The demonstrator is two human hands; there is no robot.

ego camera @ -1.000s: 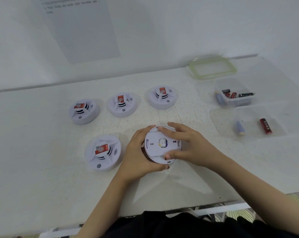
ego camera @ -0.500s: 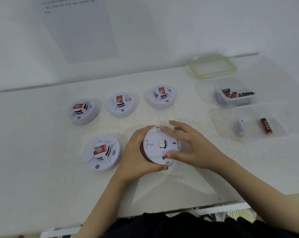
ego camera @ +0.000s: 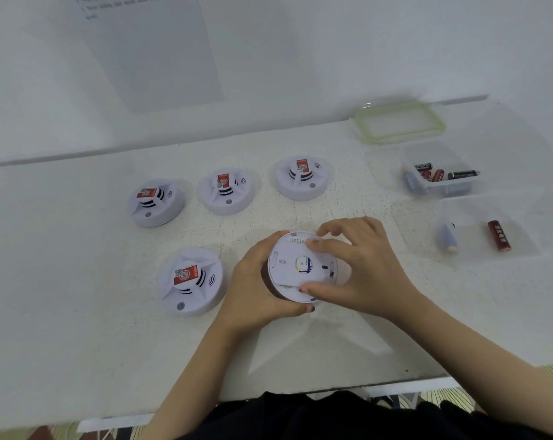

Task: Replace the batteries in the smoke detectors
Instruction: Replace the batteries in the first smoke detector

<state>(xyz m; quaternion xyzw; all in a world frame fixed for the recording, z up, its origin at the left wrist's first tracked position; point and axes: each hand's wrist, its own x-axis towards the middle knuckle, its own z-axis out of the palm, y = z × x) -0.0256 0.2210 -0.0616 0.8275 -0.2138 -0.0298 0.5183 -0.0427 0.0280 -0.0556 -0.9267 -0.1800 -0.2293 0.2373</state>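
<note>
A white round smoke detector (ego camera: 292,266) lies upside down near the table's front middle, its flat back plate facing up. My left hand (ego camera: 256,287) cups its left side. My right hand (ego camera: 360,274) grips its right side, fingers on the top edge and thumb on the near edge. Several other white smoke detectors with red labels stand face up: one at the near left (ego camera: 191,281) and three in a row behind, left (ego camera: 154,201), middle (ego camera: 226,192) and right (ego camera: 302,177).
A clear box (ego camera: 459,185) at the right holds several batteries. Nearer, a second clear tray (ego camera: 522,246) holds a red battery (ego camera: 499,235) and a bluish one (ego camera: 448,238). A green-rimmed lid (ego camera: 398,122) lies by the wall. A paper sheet (ego camera: 151,49) hangs on the wall.
My right hand's fingers have shifted slightly along the detector's rim, as if turning it. The detector stays in place between both hands.
</note>
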